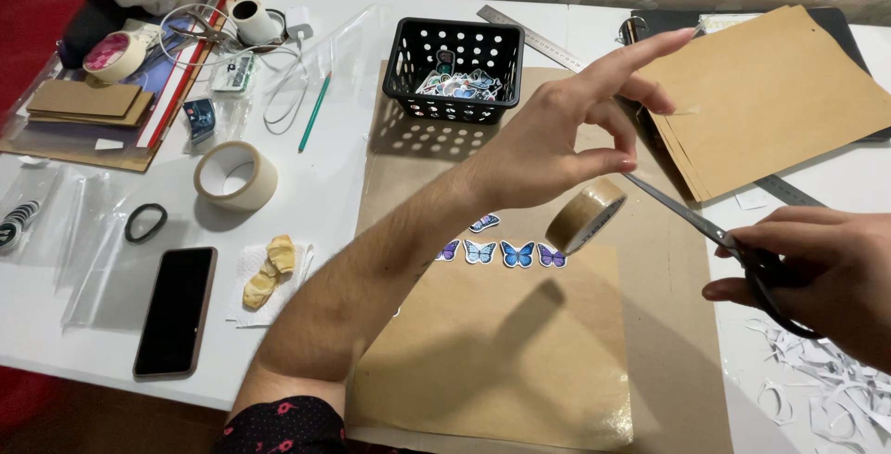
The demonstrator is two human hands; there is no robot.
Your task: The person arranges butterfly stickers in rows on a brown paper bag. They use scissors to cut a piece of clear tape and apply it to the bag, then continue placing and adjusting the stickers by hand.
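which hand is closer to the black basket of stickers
Left. The left hand is raised just right of the black basket, holding a roll of clear tape. The right hand is far off at the lower right, holding scissors.

One head-worn camera looks steeply down, close over the table [316, 203].

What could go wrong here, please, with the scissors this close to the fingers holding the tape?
1. The metal scissors in the right hand point their tip right under the left hand; a slip might nick its thumb.
2. The clear tape strip stretched off the brown tape roll could curl and stick to itself.
3. The hanging roll might drop onto the blue and purple butterfly stickers.
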